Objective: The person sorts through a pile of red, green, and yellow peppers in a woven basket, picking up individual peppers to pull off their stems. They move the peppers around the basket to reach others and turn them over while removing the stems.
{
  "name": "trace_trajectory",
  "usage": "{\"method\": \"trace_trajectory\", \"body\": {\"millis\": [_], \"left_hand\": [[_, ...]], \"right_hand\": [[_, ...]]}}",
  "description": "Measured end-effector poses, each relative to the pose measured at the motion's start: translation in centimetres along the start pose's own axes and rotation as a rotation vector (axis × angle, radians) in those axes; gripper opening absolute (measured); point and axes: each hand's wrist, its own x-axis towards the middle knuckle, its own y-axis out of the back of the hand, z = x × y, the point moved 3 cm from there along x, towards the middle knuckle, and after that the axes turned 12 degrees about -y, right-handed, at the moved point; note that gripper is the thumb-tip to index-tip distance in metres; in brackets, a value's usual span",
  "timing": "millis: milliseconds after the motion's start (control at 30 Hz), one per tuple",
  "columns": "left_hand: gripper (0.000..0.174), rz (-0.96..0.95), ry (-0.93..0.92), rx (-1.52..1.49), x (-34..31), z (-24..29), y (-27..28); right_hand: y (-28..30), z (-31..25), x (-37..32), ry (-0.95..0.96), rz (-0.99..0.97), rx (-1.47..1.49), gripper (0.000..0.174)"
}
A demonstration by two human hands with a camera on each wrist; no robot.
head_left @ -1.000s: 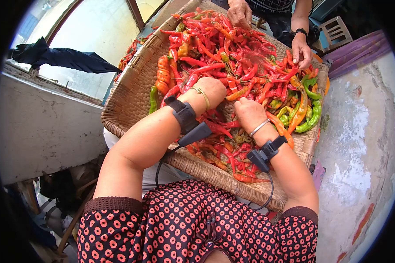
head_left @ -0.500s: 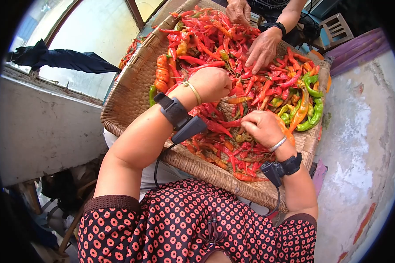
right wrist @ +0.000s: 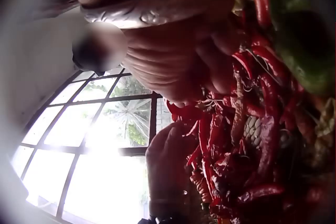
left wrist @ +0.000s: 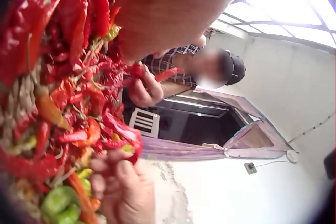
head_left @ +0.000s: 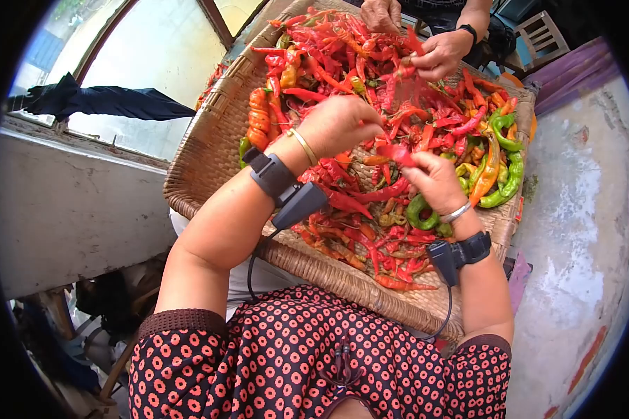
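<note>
A large woven basket (head_left: 201, 164) holds a heap of mostly red chili peppers (head_left: 307, 59). My right hand (head_left: 437, 183) pinches a red chili pepper (head_left: 396, 154) between thumb and fingers above the heap. This pepper (left wrist: 128, 132) also shows at the right fingertips in the left wrist view. My left hand (head_left: 339, 126), bent over the heap, has its thumb and fingertips close to the pepper's far end; I cannot tell if they hold anything. Under my right hand lies a curled green pepper (head_left: 420, 213).
Across the basket, another person's hand (head_left: 444, 54) holds up a red pepper (head_left: 413, 42); their other hand (head_left: 381, 14) rests by the far edge. Green peppers (head_left: 506, 181) gather at the right side. A folded dark umbrella (head_left: 112, 101) and a wall (head_left: 573, 223) flank the basket.
My right hand drew back right, then moved up and forward with a red chili pepper. My left hand shifted forward. The other person's hand reached into the heap and lifted a pepper.
</note>
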Motion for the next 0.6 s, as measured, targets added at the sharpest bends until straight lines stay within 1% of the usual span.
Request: {"method": "trace_trajectory", "body": {"millis": [33, 67, 100, 133, 167, 200, 233, 267, 300, 333, 367, 433, 467, 500, 567, 600], "left_hand": [[0.017, 0.009, 0.048, 0.169, -0.1, -0.9, 0.6], [0.017, 0.048, 0.052, 0.35, -0.4, -1.4, 1.0], [0.017, 0.084, 0.06, 0.525, -1.1, -1.6, 1.1], [0.02, 0.02, 0.101, 0.599, -1.3, -2.7, 0.9], [0.02, 0.017, 0.103, 0.605, -1.7, -3.3, 0.5], [0.023, -0.041, 0.153, 0.64, -1.9, -3.5, 0.1], [0.027, -0.1, 0.202, 0.675, -2.0, -3.8, -0.2], [0.032, -0.142, 0.226, 0.667, -2.0, -4.2, -0.3], [0.032, -0.143, 0.225, 0.669, -1.9, -4.2, -0.1], [0.034, -0.145, 0.285, 0.584, -1.8, -4.5, 0.0], [0.036, -0.145, 0.345, 0.499, -1.9, -4.7, 0.1], [0.034, -0.118, 0.32, 0.454, -1.5, -4.7, 0.5], [0.032, -0.095, 0.299, 0.403, -1.5, -4.5, 0.6], [0.032, -0.095, 0.298, 0.404, -1.4, -4.0, 0.8], [0.027, -0.046, 0.239, 0.251, -1.0, -2.8, 0.9], [0.027, -0.048, 0.238, 0.253, -0.9, -2.5, 0.7]], "right_hand": [[0.6, 0.4, 0.2, -0.085, 0.026, 0.157, 0.009], [1.4, 0.4, 0.3, -0.094, 0.06, 0.279, 0.013], [2.0, 1.0, 0.3, -0.112, 0.141, 0.363, 0.021], [3.0, 1.0, 0.1, -0.042, 0.32, 0.231, 0.025], [3.8, 0.6, -0.2, 0.028, 0.495, 0.1, 0.029], [4.0, 0.8, -0.1, 0.094, 0.579, -0.019, 0.035], [3.8, 1.1, 0.1, 0.095, 0.579, -0.017, 0.035], [3.5, 1.1, 0.1, 0.18, 0.584, -0.105, 0.035], [3.2, 0.7, 0.0, 0.265, 0.587, -0.193, 0.034], [2.8, 0.1, -0.3, 0.279, 0.531, -0.257, 0.027], [2.7, -0.2, -0.6, 0.279, 0.533, -0.255, 0.027], [2.1, -0.7, -0.2, 0.272, 0.392, -0.355, 0.019], [1.9, -0.8, -0.2, 0.272, 0.375, -0.337, 0.016], [1.8, -0.9, -0.2, 0.272, 0.376, -0.335, 0.016], [1.6, -0.8, -0.1, 0.296, 0.343, -0.306, 0.016], [1.5, -0.7, 0.0, 0.296, 0.344, -0.304, 0.016]]}}
